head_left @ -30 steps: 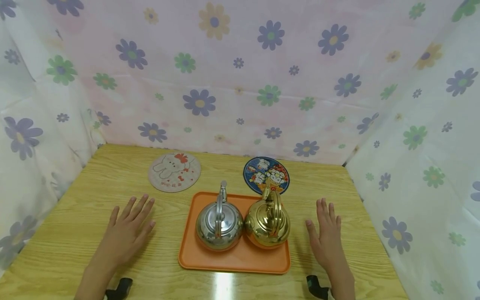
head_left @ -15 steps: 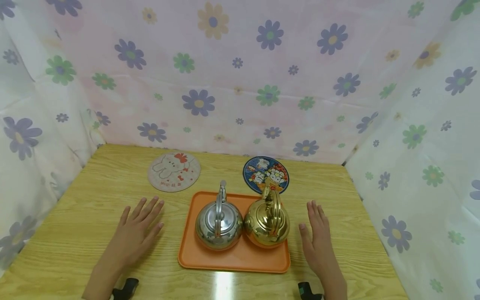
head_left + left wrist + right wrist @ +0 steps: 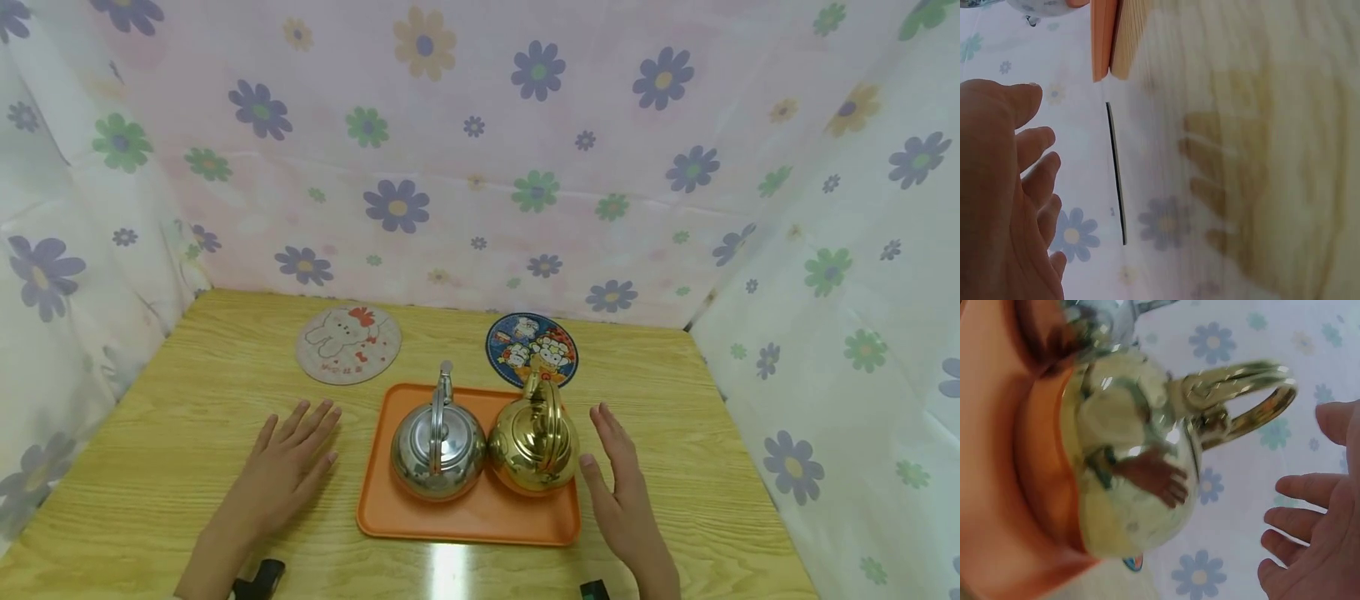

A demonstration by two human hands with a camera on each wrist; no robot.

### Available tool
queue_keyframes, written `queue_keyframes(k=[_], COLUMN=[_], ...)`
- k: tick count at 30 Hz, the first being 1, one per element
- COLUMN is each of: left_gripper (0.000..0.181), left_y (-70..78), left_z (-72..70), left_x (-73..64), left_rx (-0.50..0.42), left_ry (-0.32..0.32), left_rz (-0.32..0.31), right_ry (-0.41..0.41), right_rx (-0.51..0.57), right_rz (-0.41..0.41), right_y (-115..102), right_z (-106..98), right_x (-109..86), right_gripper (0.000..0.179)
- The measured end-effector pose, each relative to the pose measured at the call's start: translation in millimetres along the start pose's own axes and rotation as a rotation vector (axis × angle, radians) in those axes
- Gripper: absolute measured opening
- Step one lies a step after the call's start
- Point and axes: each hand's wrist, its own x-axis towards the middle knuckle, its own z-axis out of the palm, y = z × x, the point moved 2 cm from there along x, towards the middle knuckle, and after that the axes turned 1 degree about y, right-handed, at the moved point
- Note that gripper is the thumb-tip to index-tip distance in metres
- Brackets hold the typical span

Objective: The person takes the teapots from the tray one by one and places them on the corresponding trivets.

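Side by side on an orange tray (image 3: 465, 523) stand a silver kettle (image 3: 457, 433) and a gold kettle (image 3: 517, 442), spouts toward the back and arched handles upright. My left hand (image 3: 281, 475) hovers left of the tray, palm down, fingers spread and straight, holding nothing. Just right of the gold kettle is my right hand (image 3: 622, 492), fingers straight and thumb apart, with a gap between it and the kettle. In the right wrist view the gold kettle (image 3: 1129, 475) mirrors a hand on its shiny side, and the fingers (image 3: 1300, 487) are relaxed and bare.
At the back left of the wooden table (image 3: 187, 375) lies a pale round mat (image 3: 348, 343) with a rabbit drawing. A dark blue round mat (image 3: 513, 333) with cartoon figures lies behind the gold kettle, whose spout overlaps it. Flowered cloth (image 3: 480, 150) encloses the table's back and sides.
Both hands have moved inward toward the tray, the left one to the right and the right one to the left. The kettles, tray and mats have stayed put.
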Motion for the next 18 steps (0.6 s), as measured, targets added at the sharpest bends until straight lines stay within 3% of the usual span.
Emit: queue_keyframes(k=[7,11,18], left_gripper=[0.056,0.057,0.057], left_y=[7.5,11.1,17.1], left_z=[4.1,5.3,6.5], left_x=[0.9,2.3,5.2], left_rx=[-0.053,-0.053,-0.078], left_ry=[0.0,-0.004,0.013], left_rz=[0.055,0.071,0.098], right_ry=[-0.06,-0.063,-0.122], right_rx=[0.36,0.452,0.676], right_rz=[0.095,0.143,0.134], right_y=[-20.4,-24.6,-26.8], right_z=[-1.6,-3.5,-3.6], right_x=[-0.2,1.7,8.5], right_gripper=[0.045,0.042,0.047])
